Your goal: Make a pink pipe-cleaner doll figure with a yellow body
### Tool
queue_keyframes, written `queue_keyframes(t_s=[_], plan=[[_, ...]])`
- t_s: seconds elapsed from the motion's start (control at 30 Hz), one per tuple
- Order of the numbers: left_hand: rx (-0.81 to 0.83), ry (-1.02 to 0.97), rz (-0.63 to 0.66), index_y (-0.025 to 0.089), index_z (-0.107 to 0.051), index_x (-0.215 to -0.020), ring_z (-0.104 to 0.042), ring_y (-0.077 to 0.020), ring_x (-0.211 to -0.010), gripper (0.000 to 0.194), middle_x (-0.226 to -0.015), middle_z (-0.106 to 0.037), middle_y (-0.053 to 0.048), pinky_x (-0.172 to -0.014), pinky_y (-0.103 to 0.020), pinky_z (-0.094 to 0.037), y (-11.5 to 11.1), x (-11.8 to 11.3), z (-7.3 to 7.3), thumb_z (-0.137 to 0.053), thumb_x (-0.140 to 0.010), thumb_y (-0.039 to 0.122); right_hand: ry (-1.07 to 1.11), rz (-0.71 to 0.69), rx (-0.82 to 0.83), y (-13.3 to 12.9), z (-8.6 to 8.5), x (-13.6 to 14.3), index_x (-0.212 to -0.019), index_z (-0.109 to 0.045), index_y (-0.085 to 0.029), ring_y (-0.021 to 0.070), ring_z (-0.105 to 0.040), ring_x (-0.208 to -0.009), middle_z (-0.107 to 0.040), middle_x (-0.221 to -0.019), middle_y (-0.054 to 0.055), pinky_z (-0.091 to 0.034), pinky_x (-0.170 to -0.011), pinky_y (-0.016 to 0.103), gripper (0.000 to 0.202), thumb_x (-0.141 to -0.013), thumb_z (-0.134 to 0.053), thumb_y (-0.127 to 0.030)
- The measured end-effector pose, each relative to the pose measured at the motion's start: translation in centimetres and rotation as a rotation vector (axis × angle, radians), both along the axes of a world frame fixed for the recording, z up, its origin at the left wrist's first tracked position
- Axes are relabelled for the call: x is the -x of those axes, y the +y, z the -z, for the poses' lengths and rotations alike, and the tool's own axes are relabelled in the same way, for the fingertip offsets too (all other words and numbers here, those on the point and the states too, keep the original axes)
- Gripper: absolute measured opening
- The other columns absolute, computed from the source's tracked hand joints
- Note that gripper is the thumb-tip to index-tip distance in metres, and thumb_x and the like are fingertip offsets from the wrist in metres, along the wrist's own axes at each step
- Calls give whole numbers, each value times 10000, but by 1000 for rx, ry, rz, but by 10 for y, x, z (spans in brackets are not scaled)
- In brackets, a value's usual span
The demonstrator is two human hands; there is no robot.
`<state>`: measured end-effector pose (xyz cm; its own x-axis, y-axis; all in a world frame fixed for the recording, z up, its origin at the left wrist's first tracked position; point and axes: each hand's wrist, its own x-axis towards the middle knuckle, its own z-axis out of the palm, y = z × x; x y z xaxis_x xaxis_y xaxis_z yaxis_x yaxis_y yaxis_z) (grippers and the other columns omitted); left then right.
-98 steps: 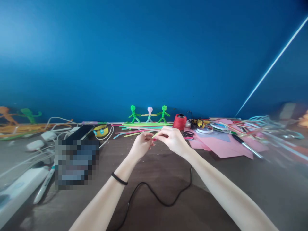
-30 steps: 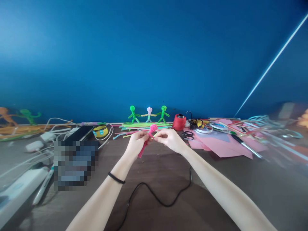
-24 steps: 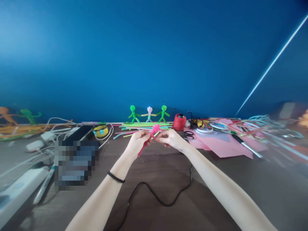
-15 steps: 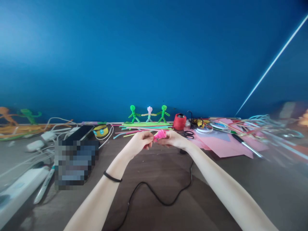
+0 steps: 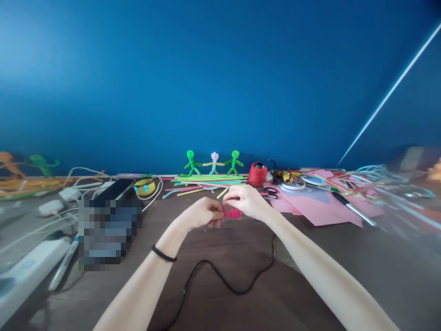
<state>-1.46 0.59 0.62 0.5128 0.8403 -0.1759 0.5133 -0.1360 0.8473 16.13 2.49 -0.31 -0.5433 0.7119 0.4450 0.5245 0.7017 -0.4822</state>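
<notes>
A bright pink twisted pipe cleaner (image 5: 233,213) is between my two hands, a little above the table; its shape is partly covered by the fingers. My left hand (image 5: 203,213) pinches its left end. My right hand (image 5: 246,200) arches over it from the right, thumb and fingertips pressed together at its upper side; the exact bit gripped is hidden. Behind the hands lie several loose coloured pipe cleaners (image 5: 193,183). Against the wall stand a green figure (image 5: 190,162), a pale pink one (image 5: 214,161) and another green one (image 5: 234,161), twisted from pipe cleaners.
To the right are a red thread spool (image 5: 257,174), scissors (image 5: 270,192), pink paper sheets (image 5: 320,207) and a dark-handled cutter (image 5: 353,209). Left are a yellow roll (image 5: 144,187), white chargers (image 5: 51,208), a marker (image 5: 65,265) and a power strip (image 5: 31,271). A black cable (image 5: 237,293) curves across the front.
The pink pipe cleaner has come lower and turned, now hanging below my right fingertips. My right hand has tilted over the top of it; my left hand has dropped slightly.
</notes>
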Motion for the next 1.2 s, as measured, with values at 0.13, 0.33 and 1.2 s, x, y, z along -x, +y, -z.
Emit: queue_keyframes(t_s=[0.13, 0.33, 1.2], plan=[[-27, -2, -140, 139, -554, -565, -459, -85, -401, 124, -521, -605, -13, -443, -214, -348, 2, -4, 4, -491, -654, 199, -82, 35, -193, -8, -3, 5, -726, -684, -175, 136, -556, -749, -646, -756, 30, -377, -654, 227, 160, -802, -546, -200], [24, -211, -379, 128, -537, -529, -444, -66, -382, 120, -510, -583, -7, -436, -202, -351, 6, -10, 12, -462, -616, 92, -96, 74, -266, -17, -3, 16, -689, -668, -164, 126, -550, -683, -637, -713, 30, -361, -604, 224, 162, -797, -555, -206], [143, -199, 66, 140, -576, -656, -464, -76, -498, 159, -559, -547, 9, -487, -199, -343, 1, 11, -6, -573, -690, 296, 98, -92, 431, 10, -1, -11, -714, -658, -115, 114, -529, -648, -627, -733, 30, -394, -608, 226, 105, -698, -569, -167]])
